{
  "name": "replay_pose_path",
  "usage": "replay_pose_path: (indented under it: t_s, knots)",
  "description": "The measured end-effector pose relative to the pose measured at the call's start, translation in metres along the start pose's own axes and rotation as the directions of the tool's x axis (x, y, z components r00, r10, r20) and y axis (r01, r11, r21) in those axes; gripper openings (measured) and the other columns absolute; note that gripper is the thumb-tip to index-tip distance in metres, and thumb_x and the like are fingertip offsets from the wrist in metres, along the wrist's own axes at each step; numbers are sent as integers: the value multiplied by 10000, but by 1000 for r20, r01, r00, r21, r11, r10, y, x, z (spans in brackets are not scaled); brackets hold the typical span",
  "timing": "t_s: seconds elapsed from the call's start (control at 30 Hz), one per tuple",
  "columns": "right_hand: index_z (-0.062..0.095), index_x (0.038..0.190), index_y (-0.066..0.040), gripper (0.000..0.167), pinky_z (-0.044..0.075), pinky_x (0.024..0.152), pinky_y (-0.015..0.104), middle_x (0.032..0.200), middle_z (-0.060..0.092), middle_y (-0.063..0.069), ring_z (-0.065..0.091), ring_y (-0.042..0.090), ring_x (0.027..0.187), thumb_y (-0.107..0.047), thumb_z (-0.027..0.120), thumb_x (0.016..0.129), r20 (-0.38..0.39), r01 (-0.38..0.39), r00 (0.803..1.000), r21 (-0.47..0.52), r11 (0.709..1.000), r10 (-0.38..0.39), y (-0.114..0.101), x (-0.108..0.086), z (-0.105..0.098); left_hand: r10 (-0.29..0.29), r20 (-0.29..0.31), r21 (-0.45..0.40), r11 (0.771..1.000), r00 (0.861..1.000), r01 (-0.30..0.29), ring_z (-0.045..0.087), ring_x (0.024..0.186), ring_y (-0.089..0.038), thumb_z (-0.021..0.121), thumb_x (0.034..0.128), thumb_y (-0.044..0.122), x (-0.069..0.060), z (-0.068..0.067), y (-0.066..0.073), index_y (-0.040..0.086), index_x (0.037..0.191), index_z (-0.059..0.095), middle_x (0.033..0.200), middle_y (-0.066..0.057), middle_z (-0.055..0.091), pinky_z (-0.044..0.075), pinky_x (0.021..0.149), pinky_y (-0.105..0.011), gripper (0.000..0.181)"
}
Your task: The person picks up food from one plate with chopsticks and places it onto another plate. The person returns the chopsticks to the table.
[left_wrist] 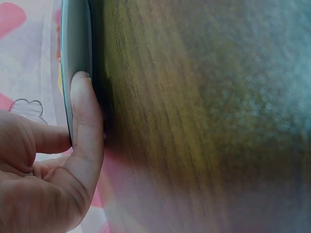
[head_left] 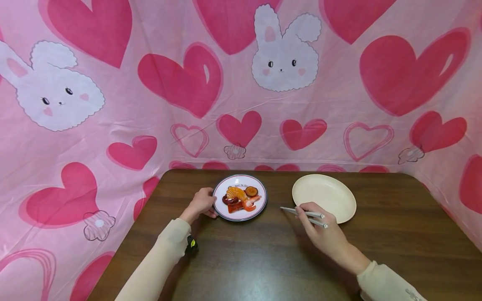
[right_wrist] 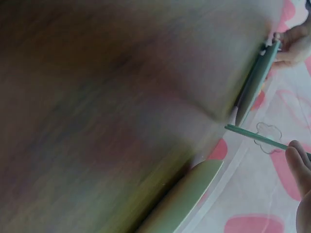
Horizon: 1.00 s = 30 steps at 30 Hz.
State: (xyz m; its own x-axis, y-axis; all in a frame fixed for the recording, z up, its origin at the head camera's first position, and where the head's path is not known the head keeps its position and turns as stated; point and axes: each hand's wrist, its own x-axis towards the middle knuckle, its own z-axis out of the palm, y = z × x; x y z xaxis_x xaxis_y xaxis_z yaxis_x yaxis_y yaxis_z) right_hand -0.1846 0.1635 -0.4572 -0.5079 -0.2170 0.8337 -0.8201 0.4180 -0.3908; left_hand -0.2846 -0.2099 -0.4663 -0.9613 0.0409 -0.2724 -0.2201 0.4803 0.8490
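Note:
My left hand holds the left rim of a round white plate with a dark edge. In the left wrist view, a finger lies along the plate's underside and another digit meets its rim. Grouped on this plate are a shrimp, an orange ridged piece, a round brown slice and dark red pieces. My right hand grips a pair of pale chopsticks. Their tips point left, between the two plates, and touch no food.
Right of the white plate, an oval cream plate stands partly behind my right hand. Both plates sit toward the far edge of the brown wooden table. A pink cloth with hearts and rabbits hangs behind and at the sides.

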Motion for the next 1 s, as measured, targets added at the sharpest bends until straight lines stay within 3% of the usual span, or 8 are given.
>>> replay_pose_path:
  t_s: [0.13,0.33,0.57,0.8,1.0]
  knots:
    - [695,962,-44,309,521,572,140,855,647,-41,567,32,673,-298,588,1100,30,167,986,-87,982,-165,0,-1,4,-2,-2,3,1000,1000,2,660,547,-228,533,1079,39,1,0,-1,-94,1534,391,890,-234,632,644,555,-371,495]
    - [696,935,-73,291,543,539,178,859,632,-54,567,20,653,-267,563,1106,103,317,947,-152,936,-304,-2,-1,9,-7,0,6,1000,1000,7,660,548,-229,522,1084,40,1,0,-1,-97,1547,366,897,-239,631,644,555,-372,508]
    - [697,921,-66,305,543,521,190,859,620,-41,565,28,635,-241,533,1109,178,441,893,-151,885,-414,-9,4,9,-13,1,-6,1000,1000,13,655,551,-229,520,1083,35,1,0,0,-96,1554,356,920,-246,629,645,554,-375,515]
    - [671,918,-86,315,469,476,141,827,528,-60,493,30,607,-227,484,1129,269,491,852,-116,863,-448,-10,3,12,-7,0,-6,1000,1000,7,654,550,-231,521,1083,35,1,0,-1,-100,1544,367,921,-245,626,645,554,-377,505]
    - [649,942,-115,346,504,519,199,859,523,-48,545,89,659,-245,408,1154,418,498,812,-133,857,-407,-11,-2,10,-6,3,-6,1000,1000,6,655,546,-230,520,1082,31,2,0,0,-101,1543,369,918,-246,628,644,551,-376,503]
